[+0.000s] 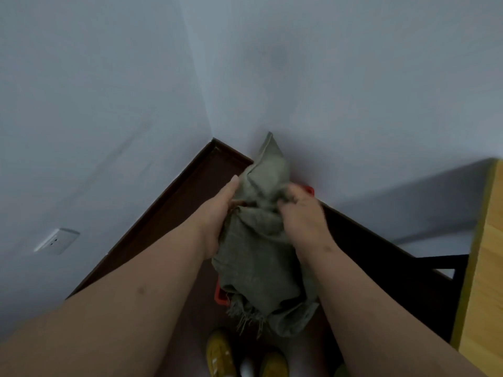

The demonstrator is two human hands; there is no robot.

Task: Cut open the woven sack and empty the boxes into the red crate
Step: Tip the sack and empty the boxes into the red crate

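A grey-green woven sack (258, 268) hangs crumpled in front of me, one corner pointing up and its frayed cut edge dangling low. My left hand (220, 213) grips its left side and my right hand (302, 213) clutches bunched fabric on the right. The red crate (220, 296) sits on the floor under the sack; only a lower-left corner and a far edge show. No boxes are visible; the sack hides the crate's inside.
I stand in a room corner with pale walls and a dark brown skirting board (168, 194). A wall socket (55, 240) is at the left. A wooden table edge (484, 254) with a black frame is at the right. Yellow shoes (220, 355) are below.
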